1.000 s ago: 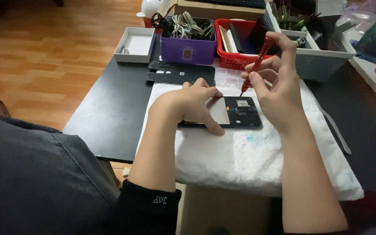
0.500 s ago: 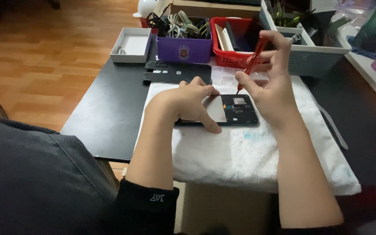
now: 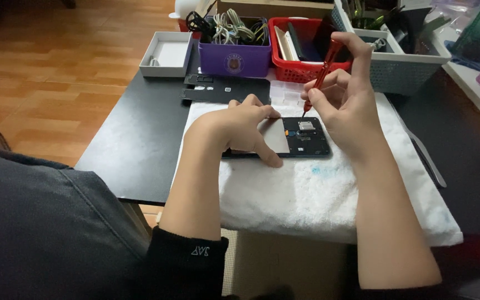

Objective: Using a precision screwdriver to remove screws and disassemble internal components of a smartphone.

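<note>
- the phone [image 3: 293, 139] lies open, back up, on a white towel [image 3: 318, 194] that covers the near part of the black table [image 3: 134, 150]; the towel looks meant to cushion it and stop it sliding.
- the left hand [image 3: 240, 125] presses flat on the phone's left half, fingers spread and thumb at the near edge, pinning it down rather than gripping it.
- the right hand [image 3: 345, 97] pinches a red screwdriver [image 3: 320, 75] near its tip, index finger on the cap, tip down at the phone's upper right corner; a hold that suits fine turning.
- the phone's back cover [image 3: 226, 89] rests just beyond the towel, out of the way.
- along the far edge stand a shallow white box [image 3: 168, 53], a purple bin [image 3: 234, 55] of cables with a round label on its front, a red basket [image 3: 301, 47] and a grey basket [image 3: 406, 61].
- a slim metal tool [image 3: 426, 158] lies to the right of the towel.
</note>
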